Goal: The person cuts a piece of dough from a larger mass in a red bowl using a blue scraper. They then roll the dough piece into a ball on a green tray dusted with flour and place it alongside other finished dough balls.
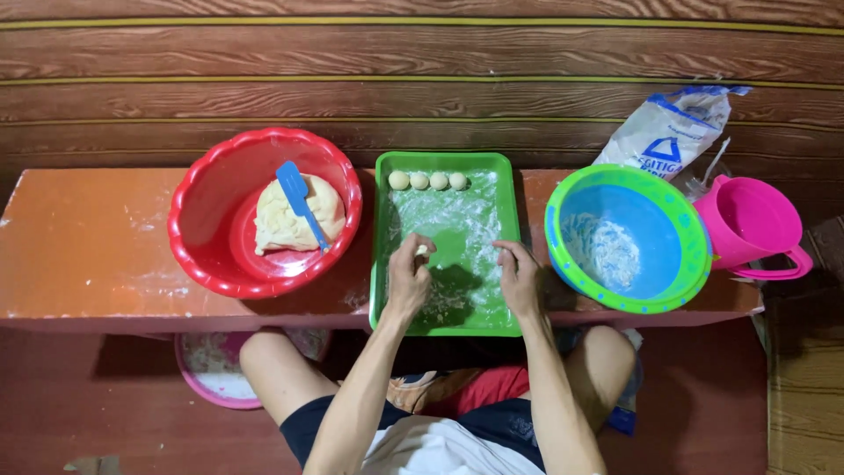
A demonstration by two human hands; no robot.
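Head camera looks straight down on a low orange table [79,237] in the middle of the frame. At the centre stands a green rectangular tray [505,220], dusted with white flour. The left hand [410,280] is over the lower left part of the tray, its fingers curled closed around a small piece of pale dough [423,251] that shows at the fingertips. The right hand [519,277] rests on the lower right part of the tray, fingers bent loosely and holding nothing. Four small dough balls [428,180] lie in a row along the upper edge of the tray. To the left, a red basin [202,237] contains a big lump of dough [281,224] with a blue spatula [299,200] on it. To the right is a blue bowl with green rim [629,237], then a pink jug [747,224] and a flour bag [673,132].
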